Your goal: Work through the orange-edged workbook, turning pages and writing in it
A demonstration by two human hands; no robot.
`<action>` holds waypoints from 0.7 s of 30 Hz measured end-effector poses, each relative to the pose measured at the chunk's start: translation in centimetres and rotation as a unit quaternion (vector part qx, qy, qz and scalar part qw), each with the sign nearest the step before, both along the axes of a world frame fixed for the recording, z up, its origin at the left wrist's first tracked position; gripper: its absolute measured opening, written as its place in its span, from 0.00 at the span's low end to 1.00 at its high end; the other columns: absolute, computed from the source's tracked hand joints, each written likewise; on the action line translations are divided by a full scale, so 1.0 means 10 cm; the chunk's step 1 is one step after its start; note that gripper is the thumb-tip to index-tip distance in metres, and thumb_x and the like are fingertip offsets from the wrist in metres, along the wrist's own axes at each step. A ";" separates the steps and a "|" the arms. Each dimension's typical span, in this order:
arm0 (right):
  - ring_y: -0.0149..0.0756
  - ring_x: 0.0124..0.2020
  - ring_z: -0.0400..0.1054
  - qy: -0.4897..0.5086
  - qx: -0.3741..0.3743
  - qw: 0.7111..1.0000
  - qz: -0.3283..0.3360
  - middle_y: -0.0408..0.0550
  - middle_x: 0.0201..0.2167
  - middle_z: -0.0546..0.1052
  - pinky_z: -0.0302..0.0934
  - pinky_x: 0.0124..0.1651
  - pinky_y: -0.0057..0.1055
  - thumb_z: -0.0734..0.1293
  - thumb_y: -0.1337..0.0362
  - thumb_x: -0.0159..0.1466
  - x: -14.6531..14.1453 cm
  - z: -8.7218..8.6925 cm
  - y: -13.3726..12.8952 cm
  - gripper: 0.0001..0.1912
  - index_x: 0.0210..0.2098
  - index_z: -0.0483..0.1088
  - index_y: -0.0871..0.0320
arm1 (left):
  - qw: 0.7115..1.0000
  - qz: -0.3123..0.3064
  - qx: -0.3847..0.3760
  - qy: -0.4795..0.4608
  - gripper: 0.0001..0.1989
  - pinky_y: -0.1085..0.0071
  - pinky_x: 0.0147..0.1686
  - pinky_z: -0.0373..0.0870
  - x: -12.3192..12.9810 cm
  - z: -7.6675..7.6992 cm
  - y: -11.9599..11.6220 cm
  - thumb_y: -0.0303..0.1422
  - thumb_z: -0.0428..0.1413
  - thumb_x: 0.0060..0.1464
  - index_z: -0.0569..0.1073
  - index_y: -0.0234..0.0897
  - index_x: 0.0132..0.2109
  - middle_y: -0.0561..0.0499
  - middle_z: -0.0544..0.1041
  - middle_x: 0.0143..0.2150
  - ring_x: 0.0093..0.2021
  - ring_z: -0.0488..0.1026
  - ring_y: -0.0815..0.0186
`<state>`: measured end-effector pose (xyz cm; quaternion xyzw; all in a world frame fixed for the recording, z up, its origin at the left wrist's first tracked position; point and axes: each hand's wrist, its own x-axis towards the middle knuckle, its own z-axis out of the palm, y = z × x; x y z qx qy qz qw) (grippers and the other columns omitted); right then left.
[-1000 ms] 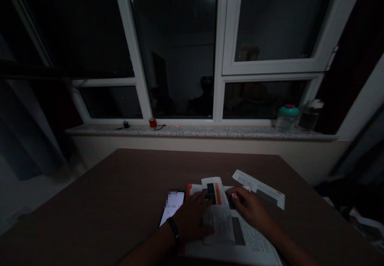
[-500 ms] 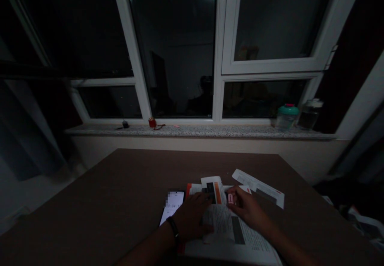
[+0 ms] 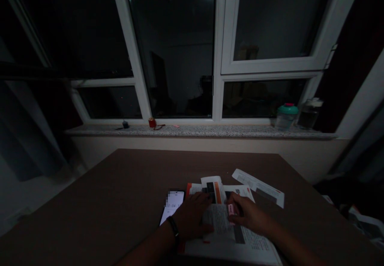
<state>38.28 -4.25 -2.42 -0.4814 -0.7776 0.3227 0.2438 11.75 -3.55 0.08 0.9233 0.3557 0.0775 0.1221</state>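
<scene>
My left hand [image 3: 193, 216], with a dark band on its wrist, lies spread on a loose printed sheet [image 3: 217, 218] on top of a printed booklet [image 3: 258, 240]. My right hand [image 3: 244, 212] is closed on a small pink object [image 3: 231, 210], held at the sheet's right edge. What the pink object is cannot be made out for certain. A lit phone [image 3: 172, 207] lies left of the booklet, partly behind my left hand.
A cut paper strip [image 3: 259, 187] lies on the brown table [image 3: 99, 202] at the right. On the windowsill [image 3: 204, 130] stand a small red jar [image 3: 152, 122], a dark little bottle [image 3: 125, 124], a teal-lidded container [image 3: 286, 117] and a white-capped one [image 3: 309, 114].
My right hand has moved a little toward me along the sheet's right edge, with the pink object. My left hand has stayed in place.
</scene>
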 end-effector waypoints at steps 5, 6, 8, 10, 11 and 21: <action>0.33 0.31 0.65 -0.008 0.013 1.000 -0.008 0.37 0.29 0.69 0.54 0.32 0.25 0.69 0.65 0.56 -0.01 -0.02 0.02 0.11 0.37 0.65 0.53 | 1.000 0.004 0.002 -0.001 0.39 0.50 0.61 0.54 0.01 -0.02 0.01 0.45 0.64 0.50 0.60 0.37 0.65 0.41 0.59 0.66 0.64 0.55 0.47; 0.33 0.31 0.64 -0.006 0.021 1.000 -0.021 0.37 0.30 0.69 0.54 0.32 0.25 0.68 0.65 0.57 -0.01 -0.04 0.04 0.11 0.38 0.65 0.53 | 1.000 0.011 0.003 -0.002 0.39 0.51 0.61 0.53 0.02 -0.03 0.01 0.44 0.63 0.51 0.60 0.37 0.65 0.41 0.58 0.67 0.64 0.55 0.47; 0.33 0.31 0.64 -0.001 0.032 0.999 -0.043 0.38 0.30 0.69 0.54 0.32 0.26 0.67 0.65 0.57 -0.01 -0.06 0.09 0.10 0.39 0.64 0.53 | 1.000 0.026 0.006 0.002 0.38 0.50 0.62 0.52 0.02 -0.04 0.01 0.42 0.63 0.52 0.58 0.38 0.66 0.40 0.56 0.68 0.65 0.53 0.47; 0.33 0.31 0.64 0.000 0.040 0.998 -0.053 0.38 0.30 0.69 0.54 0.32 0.26 0.67 0.65 0.58 -0.02 -0.07 0.12 0.10 0.39 0.64 0.53 | 0.999 0.030 0.009 0.014 0.38 0.49 0.62 0.51 0.01 -0.04 0.01 0.42 0.62 0.53 0.58 0.40 0.67 0.40 0.54 0.69 0.66 0.52 0.46; 0.33 0.31 0.64 0.000 0.042 0.998 -0.051 0.38 0.30 0.69 0.54 0.32 0.26 0.67 0.65 0.58 -0.01 -0.07 0.12 0.10 0.39 0.64 0.53 | 0.999 0.027 0.009 0.020 0.38 0.48 0.62 0.51 0.01 -0.04 0.00 0.42 0.62 0.53 0.58 0.41 0.67 0.40 0.53 0.69 0.66 0.51 0.45; 0.33 0.31 0.64 -0.009 0.040 0.999 -0.029 0.38 0.31 0.70 0.55 0.33 0.26 0.68 0.63 0.58 0.03 -0.08 0.10 0.12 0.40 0.65 0.52 | 0.999 -0.003 -0.004 0.045 0.40 0.46 0.61 0.51 -0.05 0.04 0.03 0.48 0.63 0.51 0.59 0.44 0.67 0.40 0.51 0.70 0.67 0.48 0.42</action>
